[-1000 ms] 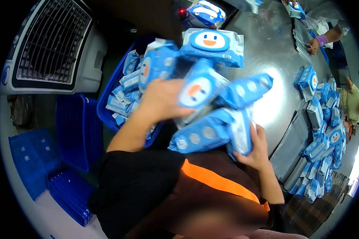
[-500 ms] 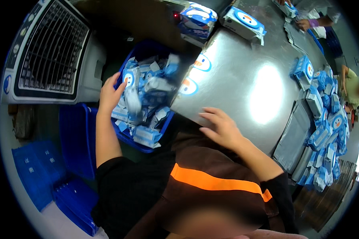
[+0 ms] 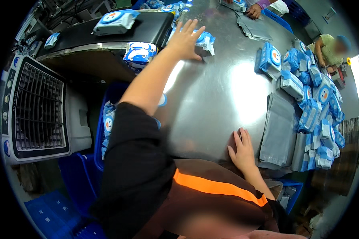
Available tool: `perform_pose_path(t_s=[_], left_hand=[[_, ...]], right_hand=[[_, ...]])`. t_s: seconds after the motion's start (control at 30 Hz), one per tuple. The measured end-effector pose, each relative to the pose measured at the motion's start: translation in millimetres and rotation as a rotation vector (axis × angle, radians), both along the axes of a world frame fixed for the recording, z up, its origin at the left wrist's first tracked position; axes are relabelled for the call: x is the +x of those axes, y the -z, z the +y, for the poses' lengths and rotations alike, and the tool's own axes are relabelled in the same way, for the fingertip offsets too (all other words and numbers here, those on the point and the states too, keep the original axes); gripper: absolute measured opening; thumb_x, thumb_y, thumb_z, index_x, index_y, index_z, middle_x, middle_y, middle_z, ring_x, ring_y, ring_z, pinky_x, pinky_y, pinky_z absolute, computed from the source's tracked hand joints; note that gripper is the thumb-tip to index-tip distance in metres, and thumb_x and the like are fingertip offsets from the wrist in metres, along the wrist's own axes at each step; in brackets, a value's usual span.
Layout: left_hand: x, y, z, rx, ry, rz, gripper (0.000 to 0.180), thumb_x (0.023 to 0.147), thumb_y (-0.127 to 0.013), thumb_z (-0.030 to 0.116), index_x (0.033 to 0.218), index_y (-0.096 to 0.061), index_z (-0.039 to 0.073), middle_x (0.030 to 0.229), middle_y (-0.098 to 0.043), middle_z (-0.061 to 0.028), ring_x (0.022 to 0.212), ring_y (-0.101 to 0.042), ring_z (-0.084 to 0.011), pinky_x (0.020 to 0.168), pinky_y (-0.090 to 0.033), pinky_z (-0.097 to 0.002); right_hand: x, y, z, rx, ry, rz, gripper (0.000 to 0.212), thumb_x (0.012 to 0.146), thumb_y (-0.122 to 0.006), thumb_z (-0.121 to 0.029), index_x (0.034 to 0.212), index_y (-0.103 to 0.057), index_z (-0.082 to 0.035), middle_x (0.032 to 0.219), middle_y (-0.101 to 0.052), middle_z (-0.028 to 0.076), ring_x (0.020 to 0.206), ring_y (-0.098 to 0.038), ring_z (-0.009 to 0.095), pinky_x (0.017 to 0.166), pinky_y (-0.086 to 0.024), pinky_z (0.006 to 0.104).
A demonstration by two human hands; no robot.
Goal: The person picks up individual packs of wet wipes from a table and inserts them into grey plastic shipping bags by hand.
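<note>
My left hand (image 3: 184,42) reaches out over the steel table (image 3: 211,91), its fingers spread. It is over a blue-and-white pack of wipes (image 3: 206,43) lying near the end of the black conveyor belt (image 3: 149,26), and hides part of it. Whether the fingers touch the pack I cannot tell. My right hand (image 3: 243,152) is at the near edge of the table with nothing in it, fingers stretched out. Closest to that hand is a stack of grey plastic bags (image 3: 278,131).
Many wipes packs (image 3: 309,113) are heaped along the table's right side. Another pack (image 3: 115,22) rests on the belt. At left stand an air cooler (image 3: 40,107) and blue crates (image 3: 77,175). A co-worker's hand (image 3: 254,11) is by grey bags at the far side.
My left hand has gone from above the crate of packs to the far left of the table. My right hand has come down at the table's near edge. The view has turned.
</note>
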State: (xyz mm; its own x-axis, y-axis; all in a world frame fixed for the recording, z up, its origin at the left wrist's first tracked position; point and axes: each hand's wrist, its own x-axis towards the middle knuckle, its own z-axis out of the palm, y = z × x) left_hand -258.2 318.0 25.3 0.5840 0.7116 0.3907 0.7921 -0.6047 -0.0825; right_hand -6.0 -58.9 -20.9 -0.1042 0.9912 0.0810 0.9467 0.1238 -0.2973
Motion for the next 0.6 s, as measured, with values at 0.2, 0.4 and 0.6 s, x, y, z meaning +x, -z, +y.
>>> perform_pose_path(t_s=[0.2, 0.4, 0.6], left_hand=[[48, 22, -42, -0.241, -0.114, 0.026, 0.083, 0.061, -0.086, 0.039, 0.134, -0.056, 0.012, 0.122, -0.059, -0.014, 0.121, -0.052, -0.0322, 0.103, -0.039, -0.0481], [-56, 25, -229, -0.243, -0.045, -0.251, 0.082, 0.056, -0.09, 0.031, 0.131, -0.061, 0.015, 0.124, -0.056, -0.0105, 0.124, -0.049, -0.0339, 0.113, -0.026, -0.058], [-183, 63, -202, -0.119, -0.431, -0.129, 0.071, 0.074, -0.083, 0.024, 0.138, -0.055, 0.012, 0.147, -0.048, -0.0135, 0.138, -0.042, -0.0382, 0.115, -0.019, -0.0662]], right_hand=[[9, -15, 4, -0.111, -0.012, 0.073, 0.061, 0.076, -0.079, -0.015, 0.132, -0.058, -0.003, 0.146, -0.045, 0.022, 0.135, -0.043, 0.044, 0.108, -0.041, 0.0504], [13, -8, 1, -0.074, -0.015, 0.07, 0.061, 0.073, -0.08, -0.015, 0.13, -0.06, -0.004, 0.144, -0.048, 0.021, 0.134, -0.045, 0.043, 0.106, -0.042, 0.0494], [7, -1, 2, -0.012, 0.009, 0.047, 0.06, 0.074, -0.078, -0.016, 0.13, -0.059, -0.003, 0.141, -0.049, 0.021, 0.132, -0.046, 0.043, 0.104, -0.043, 0.0495]])
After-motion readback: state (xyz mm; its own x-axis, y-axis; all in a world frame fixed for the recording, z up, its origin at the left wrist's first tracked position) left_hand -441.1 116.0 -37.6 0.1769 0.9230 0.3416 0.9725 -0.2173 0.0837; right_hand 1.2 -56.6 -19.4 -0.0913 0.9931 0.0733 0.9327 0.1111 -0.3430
